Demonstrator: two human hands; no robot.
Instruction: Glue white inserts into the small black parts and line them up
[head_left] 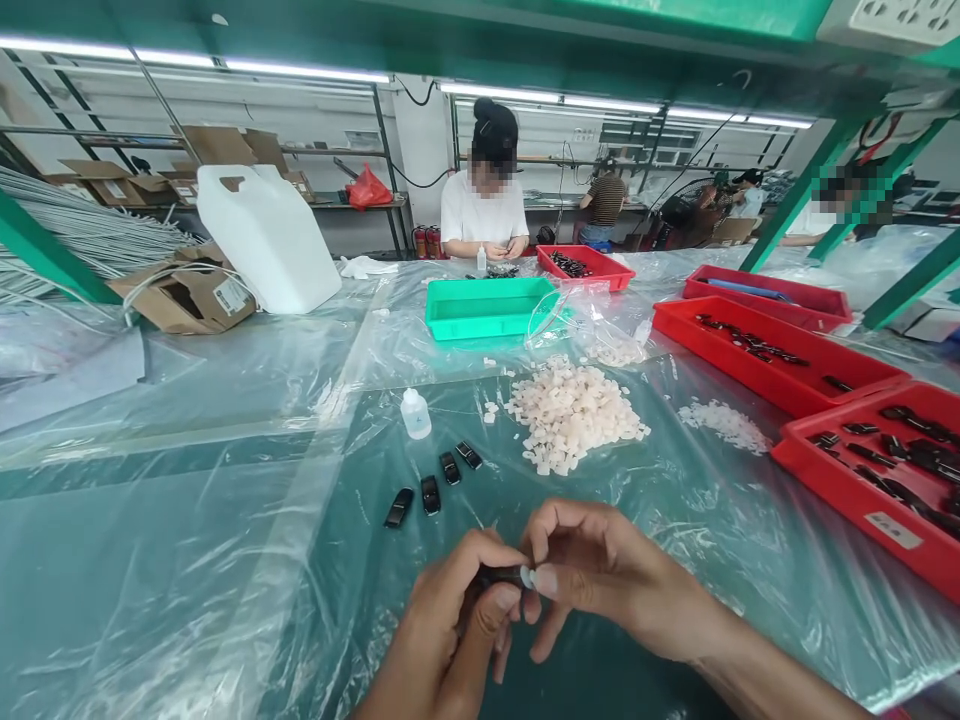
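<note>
Low in the middle of the view, my left hand is closed around a small black part, most of it covered by my fingers. My right hand pinches a small whitish piece against the black part's right end. Whether that piece is seated in the part cannot be made out. Several similar black parts lie in a loose row beyond my left hand. Behind them stands a small translucent bottle with clear liquid. A heap of small off-white pieces is spread beyond my right hand.
Red trays holding black parts line the right side. A green tray is farther back, near a white jug and a cardboard box. Clear plastic sheeting covers the table. A co-worker sits opposite. Green posts rise at right.
</note>
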